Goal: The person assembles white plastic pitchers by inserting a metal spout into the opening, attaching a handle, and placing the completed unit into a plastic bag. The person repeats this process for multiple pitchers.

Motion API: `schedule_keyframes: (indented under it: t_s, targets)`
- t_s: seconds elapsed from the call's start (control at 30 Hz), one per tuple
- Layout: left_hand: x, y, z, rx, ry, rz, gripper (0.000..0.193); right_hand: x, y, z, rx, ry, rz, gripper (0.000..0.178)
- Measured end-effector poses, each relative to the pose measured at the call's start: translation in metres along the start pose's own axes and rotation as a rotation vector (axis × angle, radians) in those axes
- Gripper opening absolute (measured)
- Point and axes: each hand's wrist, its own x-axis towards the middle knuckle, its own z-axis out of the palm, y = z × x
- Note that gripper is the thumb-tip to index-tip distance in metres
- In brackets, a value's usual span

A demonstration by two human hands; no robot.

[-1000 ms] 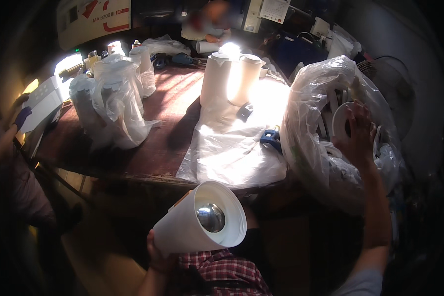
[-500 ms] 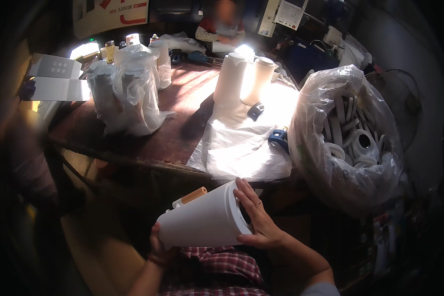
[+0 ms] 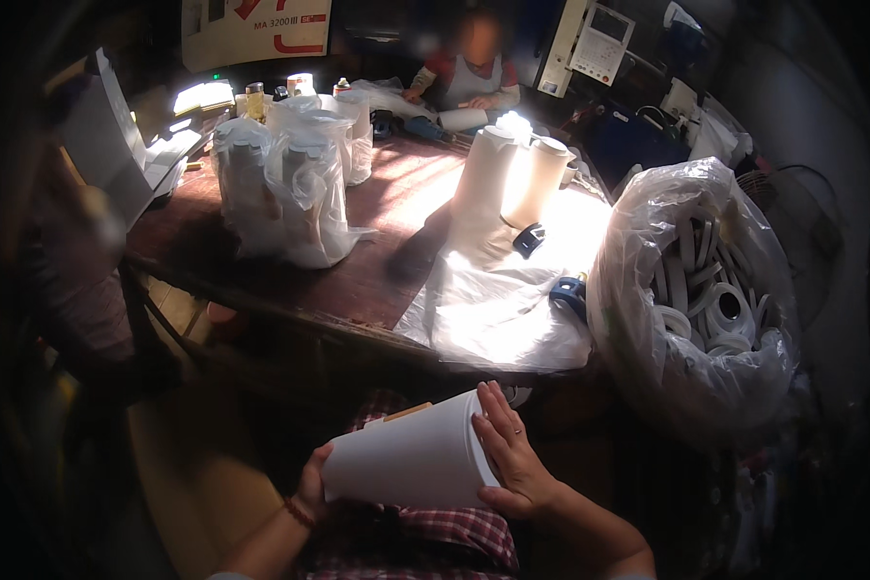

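Note:
A white tapered plastic container [image 3: 411, 459] lies on its side in front of me above my lap, its wide rimmed end to the right. My left hand [image 3: 311, 480] grips its narrow end. My right hand [image 3: 514, 452] holds the wide end, fingers spread along the rim and thumb below. Part of a tan handle-like piece [image 3: 408, 413] shows behind the container's upper side; the rest of it is hidden.
Table [image 3: 396, 237] ahead bears bagged containers [image 3: 304, 193], two standing white containers [image 3: 488, 179], a plastic sheet [image 3: 503, 324] and a blue tool [image 3: 568, 293]. Right: a large clear bag [image 3: 638, 358] of white rings. Across sits a person [image 3: 474, 82]; left, another person lifts a white carton [image 3: 116, 135].
The container has turned, so the tan piece has mostly gone behind it and its open end shows less. The view has shifted left. At left, the carton has been tipped up.

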Motion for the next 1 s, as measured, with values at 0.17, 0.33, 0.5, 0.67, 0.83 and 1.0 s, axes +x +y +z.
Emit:
schedule_keyframes:
  t_s: [0.17, 0.33, 0.5, 0.67, 0.83, 1.0]
  targets:
    - [-0.019, 0.030, 0.031, 0.213, -0.077, 0.332, 0.077, 0.005, 0.002, 0.010, 0.903, 0.416, 0.602, 0.078]
    - [-0.030, 0.083, 0.054, 1.166, -0.328, 1.183, 0.095, -0.006, 0.043, 0.023, 1.396, 0.555, 0.744, 0.074]
    - [-0.005, 0.075, 0.050, 0.273, 0.014, 0.262, 0.104, 0.009, 0.015, -0.004, 0.556, 0.527, -0.038, 0.082]
    - [-0.013, 0.044, 0.022, 0.295, -0.031, -0.131, 0.070, 0.006, -0.022, -0.027, 0.004, 0.153, -0.256, 0.084]
    - [-0.030, 0.055, 0.072, 0.728, 0.031, 0.592, 0.085, -0.003, 0.010, 0.008, 1.128, 0.536, 0.614, 0.072]
    - [-0.029, 0.063, 0.070, 1.168, -0.124, 1.271, 0.106, -0.013, 0.048, 0.032, 1.516, 0.621, 0.541, 0.064]
